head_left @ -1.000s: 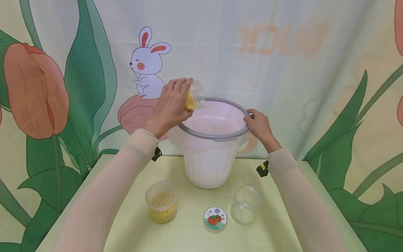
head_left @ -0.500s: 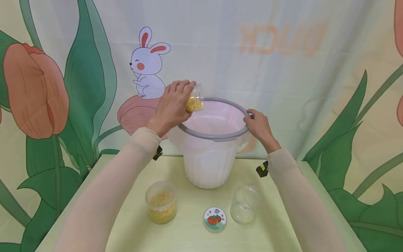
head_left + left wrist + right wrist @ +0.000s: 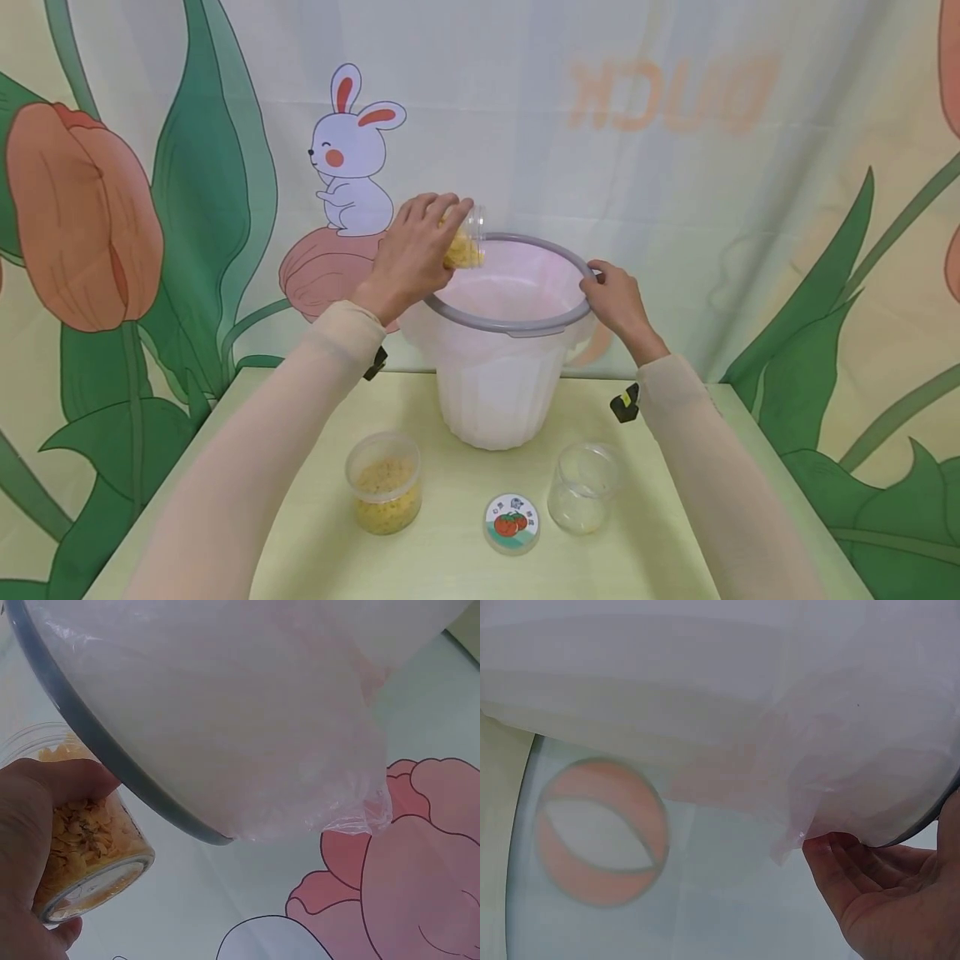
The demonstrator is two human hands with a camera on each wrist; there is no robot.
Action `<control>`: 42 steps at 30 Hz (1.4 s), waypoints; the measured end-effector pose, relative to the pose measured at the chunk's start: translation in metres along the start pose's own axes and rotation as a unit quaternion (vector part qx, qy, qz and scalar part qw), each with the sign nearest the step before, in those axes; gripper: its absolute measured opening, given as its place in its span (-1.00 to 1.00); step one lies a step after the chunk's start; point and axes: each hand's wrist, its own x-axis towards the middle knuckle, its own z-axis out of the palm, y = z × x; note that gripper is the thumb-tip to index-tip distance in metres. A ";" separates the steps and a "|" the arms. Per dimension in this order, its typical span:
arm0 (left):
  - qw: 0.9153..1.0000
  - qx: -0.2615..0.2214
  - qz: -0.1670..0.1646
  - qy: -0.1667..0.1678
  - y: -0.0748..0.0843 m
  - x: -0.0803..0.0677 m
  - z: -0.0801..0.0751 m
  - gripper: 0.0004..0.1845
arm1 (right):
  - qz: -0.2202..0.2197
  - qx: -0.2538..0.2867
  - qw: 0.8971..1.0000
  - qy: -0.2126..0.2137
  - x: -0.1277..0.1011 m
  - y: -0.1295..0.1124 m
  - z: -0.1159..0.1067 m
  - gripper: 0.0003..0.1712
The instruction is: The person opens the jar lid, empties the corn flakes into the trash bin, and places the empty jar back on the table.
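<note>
A white bin (image 3: pixel 498 383) with a grey rim (image 3: pixel 510 325) and a pale plastic liner (image 3: pixel 517 279) stands at the back of the yellow-green table (image 3: pixel 450 558). My left hand (image 3: pixel 412 250) grips a clear jar of yellow flakes (image 3: pixel 465 242), tipped with its mouth over the bin's left rim; in the left wrist view the jar (image 3: pixel 86 847) sits beside the rim (image 3: pixel 97 750). My right hand (image 3: pixel 615 300) holds the bin's right rim, its fingers (image 3: pixel 885 877) curled under the liner's edge (image 3: pixel 810 825).
In front of the bin stand a second jar of yellow flakes (image 3: pixel 385 483), a round lid with a tomato picture (image 3: pixel 512 521) and an empty clear jar (image 3: pixel 583 487). A cartoon backdrop with a rabbit (image 3: pixel 352 154) hangs right behind the table.
My left hand has tilted the jar further over the bin's rim, and the flakes have slid toward its mouth. The right hand has stayed on the rim.
</note>
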 end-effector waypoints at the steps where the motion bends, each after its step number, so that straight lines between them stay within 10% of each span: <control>1: 1.000 0.002 0.002 -0.001 0.000 0.000 0.000 -0.09 | 0.000 0.000 1.000 0.000 0.000 0.000 0.000 -0.37; 42: 0.996 0.058 0.071 -0.004 -0.006 -0.001 0.005 -0.20 | 0.000 -0.002 1.000 0.000 -0.001 0.001 0.000 -0.37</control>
